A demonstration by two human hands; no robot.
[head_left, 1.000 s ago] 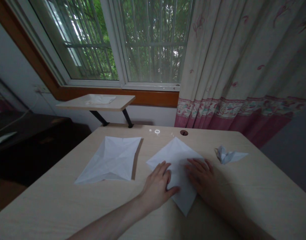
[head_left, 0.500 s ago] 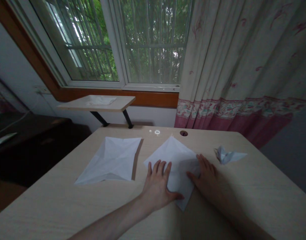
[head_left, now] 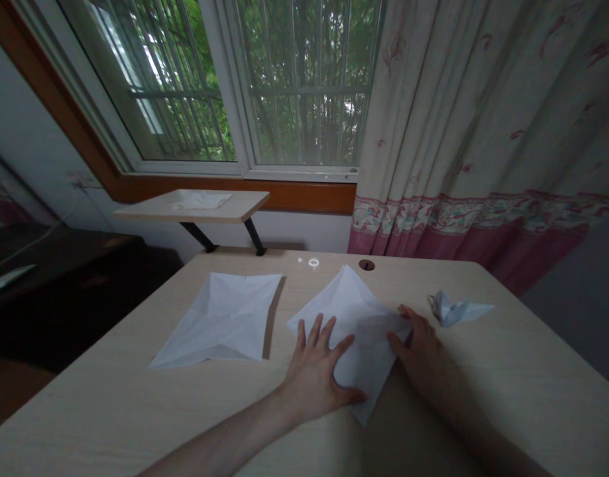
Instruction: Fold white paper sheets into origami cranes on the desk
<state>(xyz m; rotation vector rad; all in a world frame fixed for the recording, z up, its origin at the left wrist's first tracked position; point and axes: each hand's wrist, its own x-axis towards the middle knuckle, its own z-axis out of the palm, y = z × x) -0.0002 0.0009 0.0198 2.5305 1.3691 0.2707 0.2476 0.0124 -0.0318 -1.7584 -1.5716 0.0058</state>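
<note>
A white sheet of paper (head_left: 356, 298) lies diamond-wise on the desk in front of me, with crease lines across it. My left hand (head_left: 317, 371) rests on its lower left part, fingers spread and thumb stretched toward the near corner. At the right corner, my right hand (head_left: 421, 341) has the paper's edge between its thumb and fingers. That corner looks slightly raised. Left of my hands is a second creased white sheet (head_left: 234, 315), its edges lifting off the desk. A small folded paper bird (head_left: 456, 310) sits beyond my right hand.
The pale wooden desk (head_left: 110, 411) has a round cable hole (head_left: 366, 265) at its back. A raised shelf (head_left: 155, 211) on black legs bears a crumpled white paper or tissue (head_left: 202, 200). Behind stand a barred window and a patterned curtain (head_left: 443, 132). A dark table (head_left: 85, 258) is at left.
My right hand has shifted a little to the right, along with the sheet's right corner. My left index finger has spread away from the other fingers. The other papers stay put.
</note>
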